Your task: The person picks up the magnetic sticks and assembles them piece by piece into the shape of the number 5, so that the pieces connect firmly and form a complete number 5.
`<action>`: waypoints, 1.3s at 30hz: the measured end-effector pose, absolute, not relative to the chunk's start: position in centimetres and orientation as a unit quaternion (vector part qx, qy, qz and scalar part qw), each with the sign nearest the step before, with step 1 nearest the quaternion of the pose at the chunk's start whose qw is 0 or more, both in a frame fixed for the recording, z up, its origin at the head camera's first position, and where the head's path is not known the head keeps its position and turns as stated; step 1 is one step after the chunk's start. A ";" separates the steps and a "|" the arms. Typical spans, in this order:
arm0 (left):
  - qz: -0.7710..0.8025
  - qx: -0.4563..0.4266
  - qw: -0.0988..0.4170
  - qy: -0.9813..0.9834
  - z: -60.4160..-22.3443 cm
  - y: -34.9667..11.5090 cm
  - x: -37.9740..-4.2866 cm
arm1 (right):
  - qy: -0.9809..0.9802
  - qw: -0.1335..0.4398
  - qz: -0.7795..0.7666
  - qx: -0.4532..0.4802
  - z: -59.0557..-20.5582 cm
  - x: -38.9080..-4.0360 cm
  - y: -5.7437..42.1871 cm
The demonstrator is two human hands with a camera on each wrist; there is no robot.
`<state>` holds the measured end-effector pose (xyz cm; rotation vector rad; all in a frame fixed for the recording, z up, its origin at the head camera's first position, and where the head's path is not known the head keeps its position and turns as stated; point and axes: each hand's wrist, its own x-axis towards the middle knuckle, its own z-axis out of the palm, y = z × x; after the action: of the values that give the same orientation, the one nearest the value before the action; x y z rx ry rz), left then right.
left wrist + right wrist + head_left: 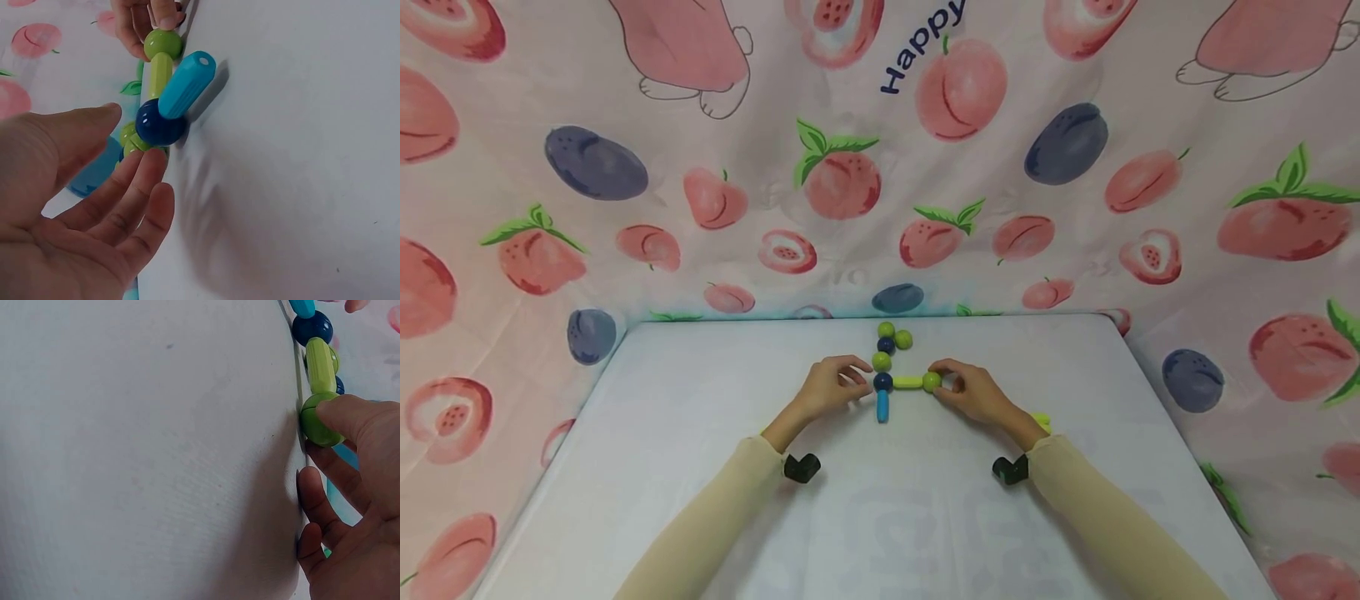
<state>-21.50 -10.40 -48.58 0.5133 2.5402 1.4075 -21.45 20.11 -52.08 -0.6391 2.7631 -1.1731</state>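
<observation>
Two cream sleeves (700, 517) sit nearest me on the head feed, reaching over the white table (887, 533), a dark bracket (802, 468) at each wrist. Just beyond, by the right cuff, I catch a yellow piece (1041, 420), partly hidden. Now the work, toward the table's far edge: a blue rod (882, 407) points my way from a dark blue ball (883, 382), and there's the left hand (831, 385) just beside it, thumb and fingers spread apart; whether a fingertip touches, I can't tell. From that ball a yellow-green rod (908, 382) runs right to a green ball (932, 382), and yes, the right hand (976, 393) pinches it! Further off I see another green ball (882, 362), a second dark blue ball (886, 345) and two more green balls (904, 339). Behind everything, a fruit-printed cloth (752, 150).
</observation>
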 end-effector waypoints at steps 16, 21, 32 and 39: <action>0.454 0.161 0.034 0.876 -49.1 -9.4 -24.3 | 0.900 0.034 -0.384 -0.205 -52.3 -21.3 20.2; 0.448 0.161 0.040 0.879 -49.1 -8.8 -25.3 | 0.899 0.031 -0.384 -0.207 -52.6 -21.3 20.3; 0.437 0.174 0.024 0.882 -49.9 -7.7 -26.7 | 0.899 0.034 -0.387 -0.201 -52.6 -21.3 20.2; 0.419 0.184 0.049 0.888 -49.7 -7.6 -26.8 | 0.895 0.027 -0.393 -0.211 -52.5 -21.3 20.2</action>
<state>-26.78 -7.64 -49.72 0.5606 2.7055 1.2783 -21.27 20.19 -52.45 -0.6507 2.7627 -1.2135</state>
